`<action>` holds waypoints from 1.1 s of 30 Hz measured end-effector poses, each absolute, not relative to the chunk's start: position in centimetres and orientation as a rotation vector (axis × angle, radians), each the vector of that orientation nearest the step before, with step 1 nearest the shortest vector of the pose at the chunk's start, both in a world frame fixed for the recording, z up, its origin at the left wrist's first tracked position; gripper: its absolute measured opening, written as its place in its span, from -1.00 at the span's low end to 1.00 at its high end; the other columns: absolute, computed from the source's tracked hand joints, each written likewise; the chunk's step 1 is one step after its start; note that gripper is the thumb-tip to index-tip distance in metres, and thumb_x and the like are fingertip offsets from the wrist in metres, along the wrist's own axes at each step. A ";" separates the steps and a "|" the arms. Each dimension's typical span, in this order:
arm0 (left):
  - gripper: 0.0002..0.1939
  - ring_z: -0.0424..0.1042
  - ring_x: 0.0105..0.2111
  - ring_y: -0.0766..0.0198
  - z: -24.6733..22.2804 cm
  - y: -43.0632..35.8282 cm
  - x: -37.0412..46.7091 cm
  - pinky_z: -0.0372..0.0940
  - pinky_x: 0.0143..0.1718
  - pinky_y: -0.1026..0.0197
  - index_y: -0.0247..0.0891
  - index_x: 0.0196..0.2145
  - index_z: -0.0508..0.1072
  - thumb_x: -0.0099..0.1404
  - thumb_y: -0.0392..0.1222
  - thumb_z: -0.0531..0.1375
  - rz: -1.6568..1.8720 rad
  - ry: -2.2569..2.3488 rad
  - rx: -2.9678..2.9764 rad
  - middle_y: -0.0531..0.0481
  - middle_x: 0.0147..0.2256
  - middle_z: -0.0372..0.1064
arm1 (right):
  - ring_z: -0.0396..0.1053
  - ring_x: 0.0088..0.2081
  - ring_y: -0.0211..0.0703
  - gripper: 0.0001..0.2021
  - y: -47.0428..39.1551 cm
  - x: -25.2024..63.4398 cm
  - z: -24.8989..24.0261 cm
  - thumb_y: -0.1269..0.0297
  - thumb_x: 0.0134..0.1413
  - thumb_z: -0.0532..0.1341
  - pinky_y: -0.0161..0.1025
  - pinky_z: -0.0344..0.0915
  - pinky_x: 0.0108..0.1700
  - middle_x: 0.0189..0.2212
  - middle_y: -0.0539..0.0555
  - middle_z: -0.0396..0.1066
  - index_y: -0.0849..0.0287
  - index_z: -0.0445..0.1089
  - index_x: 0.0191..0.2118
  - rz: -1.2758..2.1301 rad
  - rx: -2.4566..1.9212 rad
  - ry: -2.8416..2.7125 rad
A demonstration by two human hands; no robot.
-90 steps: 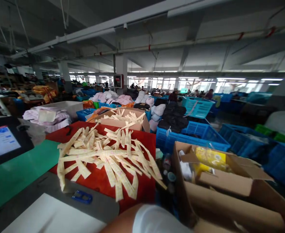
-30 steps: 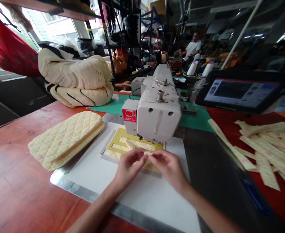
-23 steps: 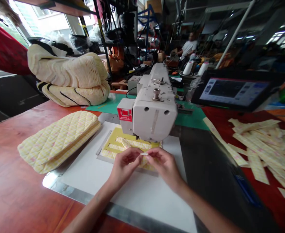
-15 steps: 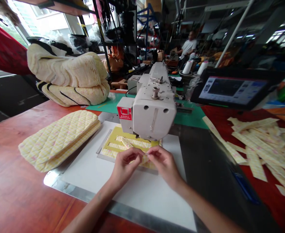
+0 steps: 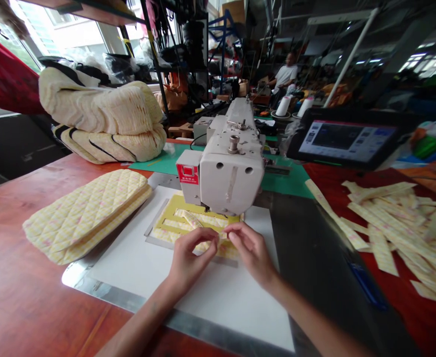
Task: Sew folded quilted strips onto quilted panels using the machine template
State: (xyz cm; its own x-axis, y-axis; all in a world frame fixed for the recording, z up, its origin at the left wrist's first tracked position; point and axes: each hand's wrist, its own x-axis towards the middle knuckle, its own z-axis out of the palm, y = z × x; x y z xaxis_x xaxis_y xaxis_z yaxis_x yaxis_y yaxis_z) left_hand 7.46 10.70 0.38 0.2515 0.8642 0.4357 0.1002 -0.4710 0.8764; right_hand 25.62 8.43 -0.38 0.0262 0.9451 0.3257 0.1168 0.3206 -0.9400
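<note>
My left hand (image 5: 191,255) and my right hand (image 5: 252,252) meet just in front of the sewing machine head (image 5: 231,181). Thumb and forefinger are pinched together on each. Between them they hold the end of a narrow yellow checked fabric strip (image 5: 189,217), partly hidden by my fingers. The strip slants over a yellow slotted template (image 5: 169,205). Pale quilted fabric (image 5: 212,219) shows through the template's slots. Under my hands lies a white sheet (image 5: 143,265) on a metal plate.
A folded quilted piece (image 5: 87,210) lies at left, with a tall stack of padded pieces (image 5: 102,109) behind it. To the right are loose fabric strips (image 5: 404,223), a blue-handled tool (image 5: 366,282) and a control screen (image 5: 346,136). A person (image 5: 285,77) stands far back.
My fingertips have moved slightly apart, showing a bit of the strip between them. The whole view has shifted slightly, with most things now a little further left.
</note>
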 end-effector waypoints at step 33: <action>-0.79 0.53 -0.17 0.11 0.9 12.0 9.1 0.51 -0.07 0.00 -0.39 -0.09 0.50 0.48 -0.42 0.07 0.977 0.345 3.077 -0.20 -0.24 0.54 | 0.54 -0.37 -0.06 -0.59 10.5 33.1 -2.1 -0.17 0.17 0.30 -0.17 0.50 -0.26 -0.38 0.13 0.57 0.14 0.50 -0.32 0.695 -1.260 -1.126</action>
